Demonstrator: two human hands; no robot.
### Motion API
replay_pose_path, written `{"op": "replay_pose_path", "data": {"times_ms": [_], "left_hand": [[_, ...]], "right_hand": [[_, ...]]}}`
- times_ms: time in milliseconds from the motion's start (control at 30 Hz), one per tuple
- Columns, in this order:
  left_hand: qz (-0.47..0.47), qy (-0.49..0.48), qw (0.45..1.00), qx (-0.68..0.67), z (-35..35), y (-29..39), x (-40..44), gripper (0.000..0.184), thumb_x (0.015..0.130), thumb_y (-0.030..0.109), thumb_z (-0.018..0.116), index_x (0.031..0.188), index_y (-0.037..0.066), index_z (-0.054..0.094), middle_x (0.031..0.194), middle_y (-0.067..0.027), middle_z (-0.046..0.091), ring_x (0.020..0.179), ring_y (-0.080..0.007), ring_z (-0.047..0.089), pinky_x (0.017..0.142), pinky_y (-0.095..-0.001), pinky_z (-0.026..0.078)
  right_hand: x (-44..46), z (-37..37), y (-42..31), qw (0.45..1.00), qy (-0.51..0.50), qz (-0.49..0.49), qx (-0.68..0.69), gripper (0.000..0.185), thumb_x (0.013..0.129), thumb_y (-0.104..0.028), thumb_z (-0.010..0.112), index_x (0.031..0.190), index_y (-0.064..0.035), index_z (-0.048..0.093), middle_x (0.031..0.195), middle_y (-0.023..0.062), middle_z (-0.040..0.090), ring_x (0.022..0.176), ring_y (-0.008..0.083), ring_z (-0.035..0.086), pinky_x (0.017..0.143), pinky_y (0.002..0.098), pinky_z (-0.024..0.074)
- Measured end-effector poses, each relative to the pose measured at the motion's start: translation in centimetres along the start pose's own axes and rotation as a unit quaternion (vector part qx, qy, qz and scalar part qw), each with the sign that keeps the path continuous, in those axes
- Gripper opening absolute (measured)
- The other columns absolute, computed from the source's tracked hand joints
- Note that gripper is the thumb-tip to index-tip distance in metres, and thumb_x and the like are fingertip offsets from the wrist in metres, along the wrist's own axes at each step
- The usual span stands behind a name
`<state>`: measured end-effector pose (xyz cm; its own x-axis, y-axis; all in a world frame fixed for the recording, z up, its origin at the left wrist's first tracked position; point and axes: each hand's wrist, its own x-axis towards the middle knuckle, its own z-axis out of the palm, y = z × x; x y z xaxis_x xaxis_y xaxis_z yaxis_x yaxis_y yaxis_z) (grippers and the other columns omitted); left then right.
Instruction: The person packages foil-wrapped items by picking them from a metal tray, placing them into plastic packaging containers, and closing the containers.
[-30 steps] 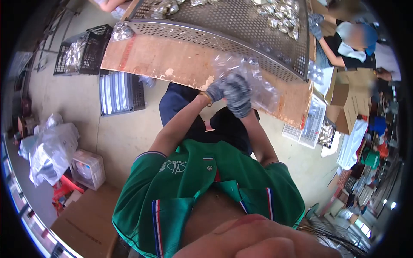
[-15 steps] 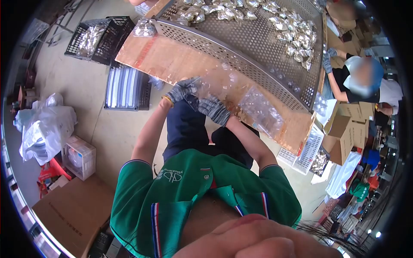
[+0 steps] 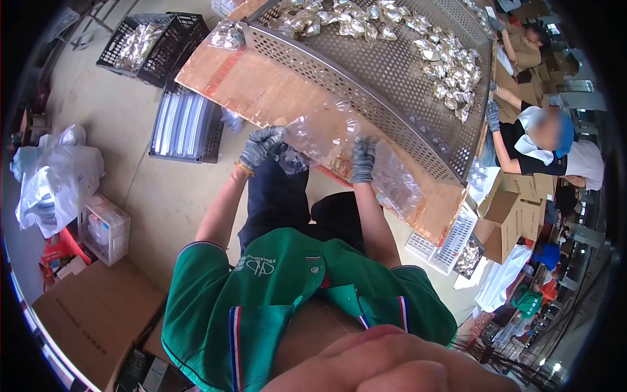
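In a grey knitted glove, my left hand (image 3: pixel 262 146) is closed on the left edge of a clear plastic tray (image 3: pixel 320 134) at the front edge of the wooden board (image 3: pixel 274 85). My right hand (image 3: pixel 363 159), gloved alike, is closed at the tray's right side; its fingertips are partly hidden, and what they pinch is too small to make out. Another clear plastic tray (image 3: pixel 397 179) lies on the board to the right of that hand. Behind the board, a perforated metal tray (image 3: pixel 366 55) holds several shiny silvery pieces (image 3: pixel 450 68).
Black crates (image 3: pixel 140 49) and a crate of stacked clear trays (image 3: pixel 186 124) stand on the floor at left, near white plastic bags (image 3: pixel 59 183). A white basket (image 3: pixel 444 242) and open cardboard boxes (image 3: pixel 509 215) are at right. A co-worker (image 3: pixel 539 140) in a blue cap sits beyond.
My hands have moved apart, the right one rightward, with the clear tray now spread between them. Over the last second, the second tray came into view separately on the board.
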<state>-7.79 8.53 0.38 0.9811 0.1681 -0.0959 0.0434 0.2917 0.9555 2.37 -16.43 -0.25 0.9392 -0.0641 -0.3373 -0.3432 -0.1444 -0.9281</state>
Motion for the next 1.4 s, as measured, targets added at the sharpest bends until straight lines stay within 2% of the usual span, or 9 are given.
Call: {"op": "replay_pose_path", "data": {"times_ms": [67,300,433,667,867,1000,1133,1233,1400], "left_hand": [[0.013,0.007,1.000,-0.004,0.6,-0.6,-0.9,0.022,0.084,0.005,0.053,0.105,0.000,0.058,0.087,-0.0016,0.062,0.078,-0.0089,0.055,0.072,-0.0240,0.047],[0.006,0.133,0.990,0.039,2.8,-4.2,-0.6,0.020,0.084,0.007,0.052,0.102,0.000,0.056,0.083,-0.0050,0.062,0.075,-0.0100,0.055,0.070,-0.0252,0.046],[0.076,0.193,0.962,0.175,2.8,-5.4,2.4,0.026,0.080,0.007,0.054,0.106,0.002,0.054,0.086,-0.0096,0.063,0.077,-0.0191,0.060,0.072,-0.0291,0.047],[0.023,0.130,0.865,0.485,2.5,-1.0,4.1,0.062,0.063,0.012,0.070,0.120,0.015,0.045,0.120,-0.0164,0.046,0.107,-0.0310,0.047,0.089,-0.0367,0.040],[0.082,0.052,0.831,0.547,2.4,-0.7,5.9,0.077,0.057,0.014,0.075,0.126,0.016,0.041,0.128,-0.0185,0.033,0.115,-0.0380,0.035,0.097,-0.0385,0.033],[0.004,0.040,0.984,0.171,-2.1,-10.1,10.7,0.075,0.055,0.016,0.076,0.123,0.014,0.044,0.125,-0.0184,0.036,0.112,-0.0368,0.038,0.096,-0.0382,0.034],[0.042,0.029,0.854,0.517,1.1,-3.4,7.9,0.065,0.059,0.025,0.073,0.118,0.010,0.049,0.116,-0.0172,0.045,0.107,-0.0351,0.042,0.093,-0.0397,0.036],[0.115,0.011,0.774,0.623,1.1,-2.1,7.6,0.044,0.066,0.034,0.065,0.102,0.011,0.059,0.101,-0.0146,0.054,0.096,-0.0334,0.049,0.086,-0.0411,0.039],[0.136,-0.059,0.779,0.609,0.1,-1.6,9.0,0.034,0.063,0.033,0.066,0.090,0.013,0.062,0.091,-0.0105,0.055,0.084,-0.0305,0.051,0.076,-0.0421,0.040]], "right_hand": [[-0.2,0.2,0.3,0.968,-0.046,0.207,0.130,0.049,0.080,-0.039,0.057,0.114,-0.0055,0.050,0.115,0.0158,0.051,0.102,0.0288,0.050,0.092,0.0435,0.0351],[-4.7,2.3,-4.7,0.889,-0.327,-0.300,0.109,0.067,0.081,-0.030,0.058,0.132,-0.0013,0.026,0.130,0.0194,0.035,0.117,0.0267,0.039,0.098,0.0330,0.0312],[-1.0,4.7,-3.8,0.854,-0.157,-0.456,-0.195,0.056,0.086,-0.028,0.050,0.131,-0.0014,0.028,0.126,0.0170,0.042,0.111,0.0246,0.045,0.094,0.0323,0.0346],[7.4,8.3,-1.8,0.908,-0.111,-0.303,-0.267,0.038,0.087,-0.027,0.047,0.116,-0.0031,0.047,0.103,0.0185,0.057,0.092,0.0298,0.056,0.079,0.0388,0.0440],[6.4,8.0,-7.6,0.735,-0.174,-0.341,-0.560,0.040,0.080,-0.034,0.047,0.105,-0.0028,0.054,0.096,0.0247,0.056,0.088,0.0374,0.055,0.077,0.0423,0.0438],[7.5,4.8,-14.8,0.808,-0.227,-0.374,-0.394,0.023,0.082,-0.019,0.051,0.097,-0.0034,0.058,0.077,0.0085,0.063,0.062,0.0256,0.056,0.061,0.0331,0.0477],[14.3,1.0,-16.7,0.953,-0.212,-0.198,-0.091,0.019,0.079,-0.023,0.055,0.081,-0.0054,0.060,0.078,0.0114,0.062,0.067,0.0261,0.057,0.065,0.0347,0.0454],[19.2,-0.2,-14.0,0.757,-0.280,-0.280,-0.520,0.022,0.082,-0.017,0.051,0.098,-0.0032,0.058,0.097,0.0101,0.062,0.082,0.0246,0.059,0.074,0.0356,0.0448],[22.3,0.7,-9.0,0.793,-0.398,-0.113,-0.447,0.043,0.081,-0.027,0.052,0.118,-0.0053,0.048,0.115,0.0144,0.053,0.102,0.0274,0.053,0.086,0.0376,0.0413]]}}
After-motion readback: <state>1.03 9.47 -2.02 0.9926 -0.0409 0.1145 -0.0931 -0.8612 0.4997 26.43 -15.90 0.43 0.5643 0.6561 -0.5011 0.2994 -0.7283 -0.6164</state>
